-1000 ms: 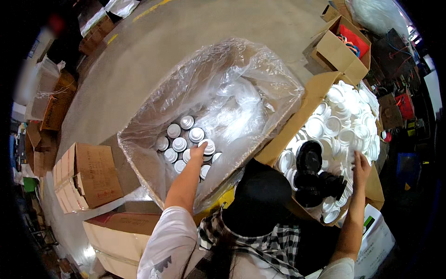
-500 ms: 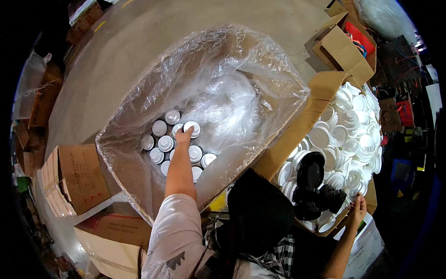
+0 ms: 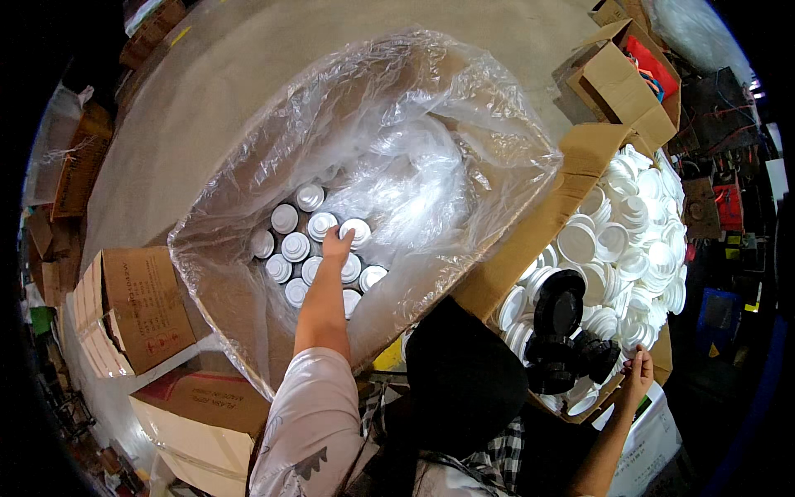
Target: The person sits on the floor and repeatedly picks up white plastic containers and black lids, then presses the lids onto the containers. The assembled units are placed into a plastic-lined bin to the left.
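Inside a large box with a clear plastic liner (image 3: 248, 178), my left hand (image 3: 335, 247) grips a round white-topped piece (image 3: 355, 233) by its near left edge. Several similar pieces with stepped white tops, such as this one (image 3: 295, 246), stand close together around that hand. My fingertips partly cover the held piece, and its lower part is hidden. Over on the right, a carton (image 3: 495, 277) is heaped with white plastic lids (image 3: 613, 242). My right hand (image 3: 638, 373) pinches the rim of a white lid (image 3: 637, 335) at the heap's near right edge.
Several black lids (image 3: 559, 302) lie on the near side of the white heap. Brown cartons (image 3: 145, 302) stand left of the lined box. Beyond the lid carton sits an open box (image 3: 621, 79) with a red thing inside. A dark head covering (image 3: 464, 364) fills the lower middle.
My left hand and the piece in it have shifted slightly to the right and nearer, beside the other pieces. The right hand stays at the lid heap. The whole view has shifted a little.
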### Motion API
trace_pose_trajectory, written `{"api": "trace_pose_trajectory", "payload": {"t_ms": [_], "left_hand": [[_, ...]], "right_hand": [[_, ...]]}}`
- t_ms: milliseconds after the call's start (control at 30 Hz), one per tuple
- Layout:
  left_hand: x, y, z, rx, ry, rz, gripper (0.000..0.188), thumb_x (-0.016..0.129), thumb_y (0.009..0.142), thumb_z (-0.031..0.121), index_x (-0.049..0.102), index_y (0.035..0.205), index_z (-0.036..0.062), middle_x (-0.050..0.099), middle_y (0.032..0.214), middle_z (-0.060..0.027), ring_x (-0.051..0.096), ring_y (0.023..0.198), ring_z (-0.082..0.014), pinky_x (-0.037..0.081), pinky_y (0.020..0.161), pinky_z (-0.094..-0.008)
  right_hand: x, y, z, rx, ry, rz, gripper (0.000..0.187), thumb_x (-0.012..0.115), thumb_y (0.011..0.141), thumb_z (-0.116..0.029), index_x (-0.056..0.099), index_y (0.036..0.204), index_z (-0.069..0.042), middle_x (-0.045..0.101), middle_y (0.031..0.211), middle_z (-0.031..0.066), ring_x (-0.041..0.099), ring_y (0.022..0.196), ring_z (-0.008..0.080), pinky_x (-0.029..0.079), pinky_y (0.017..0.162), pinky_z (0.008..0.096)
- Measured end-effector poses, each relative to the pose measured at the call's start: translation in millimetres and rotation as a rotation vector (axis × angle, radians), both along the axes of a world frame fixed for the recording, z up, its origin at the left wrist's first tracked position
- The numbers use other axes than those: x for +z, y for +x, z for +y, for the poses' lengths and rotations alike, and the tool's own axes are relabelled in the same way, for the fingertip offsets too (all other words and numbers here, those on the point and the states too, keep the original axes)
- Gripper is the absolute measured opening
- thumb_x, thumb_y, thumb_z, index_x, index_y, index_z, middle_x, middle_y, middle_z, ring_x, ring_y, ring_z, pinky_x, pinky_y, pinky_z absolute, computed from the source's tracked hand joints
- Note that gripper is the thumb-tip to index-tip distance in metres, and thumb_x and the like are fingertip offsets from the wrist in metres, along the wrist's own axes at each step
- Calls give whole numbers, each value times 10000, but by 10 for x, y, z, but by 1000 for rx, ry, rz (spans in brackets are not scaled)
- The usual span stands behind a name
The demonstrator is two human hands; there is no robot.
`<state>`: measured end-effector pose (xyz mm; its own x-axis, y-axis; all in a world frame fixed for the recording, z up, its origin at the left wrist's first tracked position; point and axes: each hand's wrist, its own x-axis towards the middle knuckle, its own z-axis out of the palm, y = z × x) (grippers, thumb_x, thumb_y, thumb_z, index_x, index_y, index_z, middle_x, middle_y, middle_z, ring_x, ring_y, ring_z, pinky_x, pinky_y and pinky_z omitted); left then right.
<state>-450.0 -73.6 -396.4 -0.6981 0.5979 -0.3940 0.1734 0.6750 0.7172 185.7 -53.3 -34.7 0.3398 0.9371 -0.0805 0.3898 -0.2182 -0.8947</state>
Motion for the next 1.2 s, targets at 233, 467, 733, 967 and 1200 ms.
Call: {"api": "trace_pose_trajectory", "payload": {"t_ms": [233, 467, 733, 967, 1200], "left_hand": [[485, 156, 134, -123, -217, 264, 443, 691, 710, 288, 596, 1073, 52, 576, 1067, -180, 554, 992, -322, 448, 843, -381], [1180, 486, 523, -109, 406, 553, 319, 660, 725, 135, 574, 1013, 27, 557, 1017, -162, 518, 966, -331, 413, 838, -411], [3473, 2677, 1109, -976, 853, 53, 186, 647, 750, 188, 620, 856, 37, 599, 820, -133, 569, 812, -305, 447, 727, -373], [3289, 3342, 1288, -1357, 375, 582, 291, 664, 712, 257, 654, 921, 55, 593, 899, -136, 537, 906, -331, 444, 795, -401], [4366, 3732, 788, -1115, 708, 51, 191, 561, 740, 92, 439, 863, 10, 530, 773, -171, 527, 702, -281, 422, 638, -371]], "right_hand": [[78, -42, -54, -3, 41, -38, 274, 544, 886, -184, 548, 1102, -15, 527, 795, -9, 452, 638, 51, 380, 581, 187], [571, -486, -42, 33, 173, 44, 606, 604, 756, -72, 370, 1314, -32, 502, 989, 39, 497, 872, 132, 416, 776, 264], [696, -731, -245, 111, 284, 187, 724, 737, 612, 41, 382, 1237, -48, 505, 1129, 114, 520, 1030, 213, 431, 897, 333], [685, -524, -246, 245, 86, 722, 753, 785, 640, -247, 380, 1261, -114, 548, 976, 7, 519, 700, 66, 436, 528, 178], [721, -362, -328, 398, 107, 1421, 577, 508, 848, -462, 372, 1302, -133, 529, 1153, 132, 478, 603, 95, 401, 501, 211]]}}
